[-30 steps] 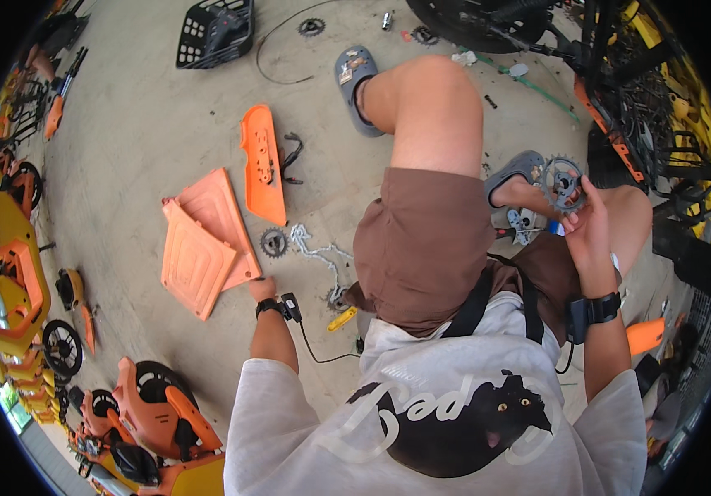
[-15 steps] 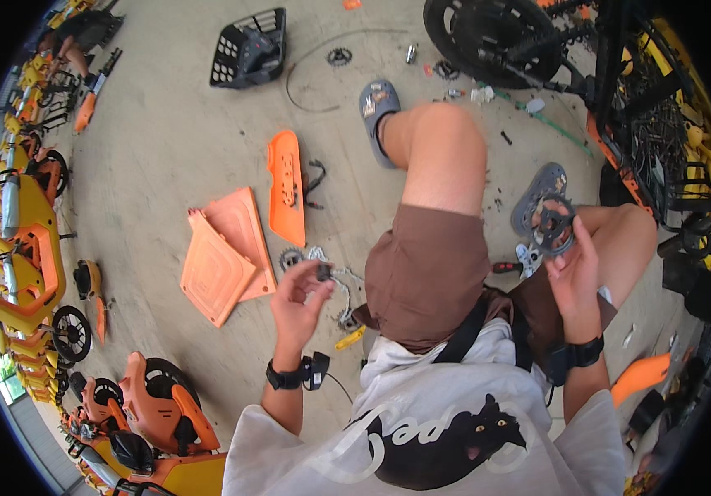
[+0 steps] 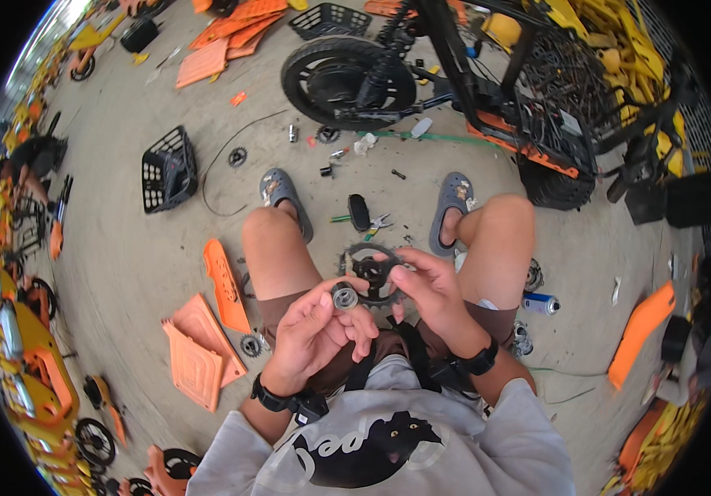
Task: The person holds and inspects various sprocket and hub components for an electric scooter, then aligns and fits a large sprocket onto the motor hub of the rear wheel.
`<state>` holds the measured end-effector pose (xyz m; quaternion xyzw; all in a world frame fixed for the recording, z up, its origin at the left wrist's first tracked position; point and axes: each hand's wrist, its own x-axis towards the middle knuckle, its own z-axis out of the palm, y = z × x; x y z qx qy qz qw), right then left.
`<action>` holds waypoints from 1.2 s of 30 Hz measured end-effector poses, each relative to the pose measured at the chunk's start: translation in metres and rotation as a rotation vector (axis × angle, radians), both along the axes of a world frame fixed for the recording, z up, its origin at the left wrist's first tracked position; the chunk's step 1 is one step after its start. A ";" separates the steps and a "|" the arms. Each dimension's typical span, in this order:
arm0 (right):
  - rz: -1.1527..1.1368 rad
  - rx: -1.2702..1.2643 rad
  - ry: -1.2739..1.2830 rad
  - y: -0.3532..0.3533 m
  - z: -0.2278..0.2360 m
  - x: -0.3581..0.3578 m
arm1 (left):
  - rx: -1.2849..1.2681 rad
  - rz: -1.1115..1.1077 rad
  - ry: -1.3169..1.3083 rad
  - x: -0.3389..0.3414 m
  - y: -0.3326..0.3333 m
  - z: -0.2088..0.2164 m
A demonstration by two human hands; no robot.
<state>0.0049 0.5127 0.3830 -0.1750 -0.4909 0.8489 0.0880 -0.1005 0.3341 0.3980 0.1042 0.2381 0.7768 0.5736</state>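
Between the thumb and fingers of my left hand (image 3: 314, 331) is a small round dark metal part (image 3: 344, 297) with a hollow end, facing up. My right hand (image 3: 434, 293) grips a black toothed chainring (image 3: 389, 261) by its right side, tilted above the floor between my knees. The two parts are close together; whether they touch cannot be made out. Beyond the chainring, a pair of pliers with green handles (image 3: 378, 225) and a black oblong object (image 3: 359, 212) lie on the concrete.
Ahead stands a partly stripped bike frame with a black wheel (image 3: 347, 81). A black basket (image 3: 169, 169), orange panels (image 3: 194, 355) and a small sprocket (image 3: 238, 156) lie to the left. A blue spray can (image 3: 541, 304) is beside my right leg. Parked yellow vehicles (image 3: 33, 388) line the far left.
My hands have come together in front of me, bringing the small round part and the chainring close to each other. My knees are now apart, and the view has shifted right.
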 end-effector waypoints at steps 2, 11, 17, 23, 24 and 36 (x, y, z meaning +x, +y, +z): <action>-0.038 -0.024 0.023 0.003 -0.009 0.000 | -0.002 -0.038 -0.050 0.002 0.012 -0.001; -0.102 0.000 0.098 0.020 -0.029 0.005 | -0.259 0.085 0.391 0.008 0.039 -0.005; -0.057 -0.034 0.205 0.018 -0.033 0.002 | -0.329 0.095 0.549 0.011 0.048 0.001; -0.030 -0.119 0.232 0.020 -0.031 0.005 | -0.355 0.083 0.605 0.014 0.053 -0.001; -0.042 -0.101 0.227 0.021 -0.031 0.005 | -0.340 0.079 0.595 0.014 0.053 -0.001; -0.011 -0.023 0.291 0.021 -0.035 0.001 | -0.383 0.186 0.705 0.026 0.050 0.007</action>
